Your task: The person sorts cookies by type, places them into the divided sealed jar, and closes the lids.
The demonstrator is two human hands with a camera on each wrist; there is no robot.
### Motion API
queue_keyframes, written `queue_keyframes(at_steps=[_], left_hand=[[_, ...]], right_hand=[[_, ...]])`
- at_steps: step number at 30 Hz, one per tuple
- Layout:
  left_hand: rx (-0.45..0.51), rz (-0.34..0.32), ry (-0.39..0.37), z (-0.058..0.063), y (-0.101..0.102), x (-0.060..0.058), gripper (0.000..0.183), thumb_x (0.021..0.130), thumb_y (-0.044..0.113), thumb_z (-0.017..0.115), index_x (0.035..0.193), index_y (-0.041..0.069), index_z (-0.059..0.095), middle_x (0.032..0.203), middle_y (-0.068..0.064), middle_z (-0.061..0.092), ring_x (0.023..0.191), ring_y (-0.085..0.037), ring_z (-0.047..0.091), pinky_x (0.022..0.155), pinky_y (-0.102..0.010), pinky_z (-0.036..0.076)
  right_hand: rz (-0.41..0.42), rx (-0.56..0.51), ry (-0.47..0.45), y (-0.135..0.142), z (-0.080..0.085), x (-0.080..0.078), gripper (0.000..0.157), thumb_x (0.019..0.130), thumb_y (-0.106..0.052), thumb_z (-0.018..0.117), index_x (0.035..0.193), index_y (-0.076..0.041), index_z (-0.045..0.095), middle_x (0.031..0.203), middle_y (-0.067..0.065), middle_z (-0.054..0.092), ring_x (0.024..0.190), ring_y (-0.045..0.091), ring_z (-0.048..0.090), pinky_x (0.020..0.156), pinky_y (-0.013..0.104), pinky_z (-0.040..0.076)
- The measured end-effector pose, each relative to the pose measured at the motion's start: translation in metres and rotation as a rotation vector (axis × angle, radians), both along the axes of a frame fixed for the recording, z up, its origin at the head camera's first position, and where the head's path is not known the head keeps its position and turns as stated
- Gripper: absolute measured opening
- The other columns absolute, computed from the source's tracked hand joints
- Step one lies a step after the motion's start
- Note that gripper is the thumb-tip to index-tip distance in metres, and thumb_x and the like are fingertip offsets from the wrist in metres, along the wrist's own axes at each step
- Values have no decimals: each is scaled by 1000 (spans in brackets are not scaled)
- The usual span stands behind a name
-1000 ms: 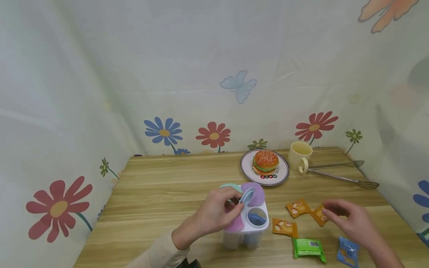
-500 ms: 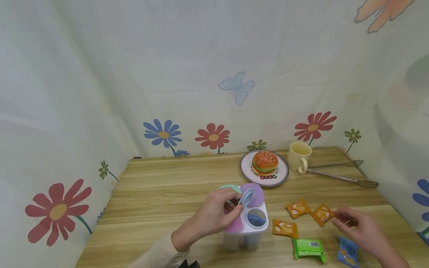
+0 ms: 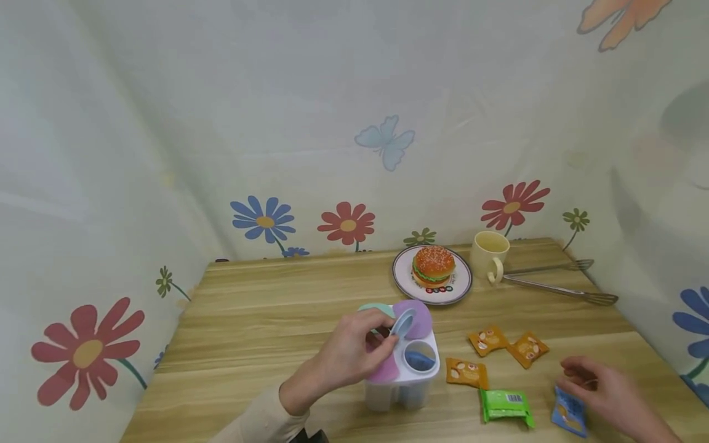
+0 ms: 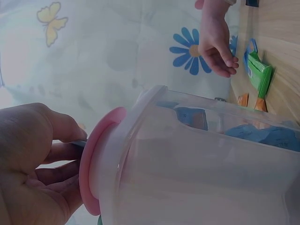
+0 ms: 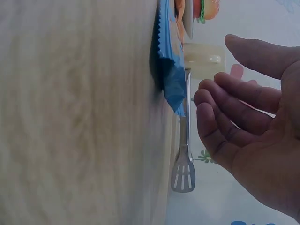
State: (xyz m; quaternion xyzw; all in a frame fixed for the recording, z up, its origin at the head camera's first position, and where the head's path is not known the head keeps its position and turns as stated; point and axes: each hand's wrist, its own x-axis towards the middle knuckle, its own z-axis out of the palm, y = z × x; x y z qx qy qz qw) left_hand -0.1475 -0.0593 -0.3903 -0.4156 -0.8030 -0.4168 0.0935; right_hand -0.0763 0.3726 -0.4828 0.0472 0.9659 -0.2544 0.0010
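From my end, the L hand (image 3: 351,347) has the pale-blue round plastic lid (image 3: 404,322) pinched btwn thumb and fingers, tilted up beside the round opening (image 3: 420,357) of the white-rimmed translucent plastic container (image 3: 380,400). The R hand (image 3: 606,391) holds nothing: fingers half bent, thumb apart, a moderate gap. It's right by the small blue crimped-edge wrapper packet (image 3: 569,416), which lies flat on the wood-grain tabletop (image 3: 266,320), near its front right; my R wrist cam shows daylight btwn fingers and pkt.

Handling, my guess: pkt is v. light, film slick and crinkly, contents maybe brittle. I'd take it across the body, thumb opp. fingers, w/ a soft squeeze; a crimped end is OK as backup. Lid looks stiff and light; edge pinch is enough.

Next out: shiny green packet (image 3: 505,406), then three orange packets (image 3: 467,373), flat, R of the container. Farther back: white dark-rimmed plate (image 3: 404,280) w/ a sesame-bun toy-like burger (image 3: 434,266), pale-yellow mug (image 3: 487,251) just beside, long metal utensils (image 3: 554,288) to its R.
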Motion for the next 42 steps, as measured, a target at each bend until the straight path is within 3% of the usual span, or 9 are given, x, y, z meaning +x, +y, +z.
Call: queue_keyframes(at_steps=[7, 12, 18, 31, 36, 42], left_hand=[[-18, 4, -20, 3, 0, 0, 9, 85, 6, 71, 94, 7, 67, 89, -2, 68, 74, -3, 63, 63, -13, 54], [-23, 5, -51, 4, 0, 1, 9, 86, 7, 71, 94, 7, 68, 90, -3, 67, 74, -3, 63, 63, -14, 55], [-10, 0, -41, 2, 1, 1, 9, 86, 6, 71, 94, 6, 67, 89, -3, 67, 74, -3, 63, 63, -14, 54], [-21, 8, -42, 2, 0, 2, 9, 86, 7, 71, 94, 7, 67, 89, -2, 67, 75, -3, 63, 62, -13, 54], [-16, 4, -41, 1, -1, 0, 8, 87, 7, 70, 94, 7, 67, 90, -2, 67, 75, -2, 62, 62, -13, 54], [-24, -1, -44, 1, -1, 0, 7, 87, 7, 69, 94, 7, 67, 90, -2, 67, 76, -1, 63, 63, -12, 54]], right_hand=[[21, 17, -221, 5, -3, -5, 67, 82, -45, 74, 114, 12, 59, 95, 9, 69, 83, 21, 64, 71, 40, 56], [46, -13, -378, 9, -6, -6, 76, 77, -52, 76, 116, 11, 58, 100, 9, 69, 89, 24, 65, 76, 43, 56], [55, -39, -460, 13, -8, -7, 72, 74, -41, 80, 118, 11, 57, 102, 7, 67, 90, 23, 64, 79, 44, 55], [29, 6, -484, 17, -18, -9, 62, 72, -37, 83, 109, 7, 59, 87, 1, 63, 79, 15, 59, 71, 37, 53], [20, -4, -455, 15, -15, -8, 55, 73, -33, 83, 105, 4, 59, 85, 2, 60, 76, 15, 57, 68, 35, 51], [19, 13, -397, 17, -15, -9, 56, 72, -31, 83, 110, 4, 59, 88, 0, 60, 79, 15, 56, 70, 35, 50]])
